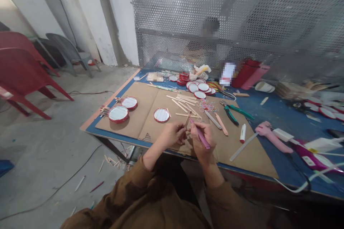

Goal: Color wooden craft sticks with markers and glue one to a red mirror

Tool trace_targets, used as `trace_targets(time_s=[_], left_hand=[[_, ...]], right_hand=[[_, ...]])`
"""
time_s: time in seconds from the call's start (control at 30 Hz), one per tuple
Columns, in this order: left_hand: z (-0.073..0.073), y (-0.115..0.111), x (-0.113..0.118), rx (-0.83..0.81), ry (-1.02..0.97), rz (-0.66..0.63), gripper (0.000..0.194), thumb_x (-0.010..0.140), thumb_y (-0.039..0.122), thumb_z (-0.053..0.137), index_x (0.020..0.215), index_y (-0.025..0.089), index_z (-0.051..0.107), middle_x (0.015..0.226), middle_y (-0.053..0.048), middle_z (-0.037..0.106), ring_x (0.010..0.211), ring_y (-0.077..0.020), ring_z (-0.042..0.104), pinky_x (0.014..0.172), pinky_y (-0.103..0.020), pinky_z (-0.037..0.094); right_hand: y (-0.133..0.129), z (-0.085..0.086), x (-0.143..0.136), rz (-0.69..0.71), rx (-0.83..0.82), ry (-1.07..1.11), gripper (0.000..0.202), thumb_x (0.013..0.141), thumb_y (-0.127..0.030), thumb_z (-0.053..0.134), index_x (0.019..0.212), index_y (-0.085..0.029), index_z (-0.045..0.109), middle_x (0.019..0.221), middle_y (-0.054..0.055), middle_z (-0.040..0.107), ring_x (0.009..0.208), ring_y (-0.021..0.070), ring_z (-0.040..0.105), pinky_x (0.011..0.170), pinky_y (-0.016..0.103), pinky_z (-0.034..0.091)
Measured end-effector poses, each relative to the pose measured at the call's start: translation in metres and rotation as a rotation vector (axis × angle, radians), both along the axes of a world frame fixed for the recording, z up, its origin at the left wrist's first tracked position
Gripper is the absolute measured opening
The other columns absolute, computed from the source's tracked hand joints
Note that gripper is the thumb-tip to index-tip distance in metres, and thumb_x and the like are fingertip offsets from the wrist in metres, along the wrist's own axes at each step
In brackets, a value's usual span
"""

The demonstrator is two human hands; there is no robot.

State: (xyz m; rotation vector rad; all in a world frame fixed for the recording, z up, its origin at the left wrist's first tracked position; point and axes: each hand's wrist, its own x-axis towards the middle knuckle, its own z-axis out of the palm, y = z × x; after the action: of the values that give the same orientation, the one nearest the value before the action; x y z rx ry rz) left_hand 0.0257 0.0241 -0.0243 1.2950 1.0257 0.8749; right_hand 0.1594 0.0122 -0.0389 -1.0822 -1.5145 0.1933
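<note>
My left hand (176, 134) is closed on a thin wooden stick (187, 120) held upright above the cardboard (145, 100). Beside it, my right hand (202, 143) grips a purple pen-like tool (202, 137), its upper end near the stick. Just beyond my hands lie several loose wooden sticks (180, 105) and a heap of small pink and white bands (206, 106). A round white disc with a red rim (161, 115) rests to the left of my hands. Farther left are two similar discs (118, 113) with sticks attached at their edges.
Green-handled pliers (230, 115), a white tube (243, 133) and a pink glue gun (274, 137) lie to the right. Stacked red-rimmed discs (203, 87) stand at the back before a perforated metal screen (172, 18). A red chair (24, 68) is at the left.
</note>
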Motion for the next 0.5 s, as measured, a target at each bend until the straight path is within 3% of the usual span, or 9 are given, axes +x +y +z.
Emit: trace_targets(time_s=[0.5], left_hand=[[0.0003, 0.0004, -0.0005, -0.012, 0.012, -0.010, 0.019, 0.087, 0.026, 0.051, 0.071, 0.017, 0.049, 0.051, 0.007, 0.053, 0.040, -0.0073, 0.055, 0.041, -0.016, 0.045]], right_hand=[[0.0002, 0.0072, -0.0023, 0.025, 0.013, 0.000, 0.011, 0.088, -0.030, 0.060, 0.091, -0.020, 0.063, 0.077, 0.002, 0.068, 0.066, 0.0154, 0.064, 0.063, 0.029, 0.053]])
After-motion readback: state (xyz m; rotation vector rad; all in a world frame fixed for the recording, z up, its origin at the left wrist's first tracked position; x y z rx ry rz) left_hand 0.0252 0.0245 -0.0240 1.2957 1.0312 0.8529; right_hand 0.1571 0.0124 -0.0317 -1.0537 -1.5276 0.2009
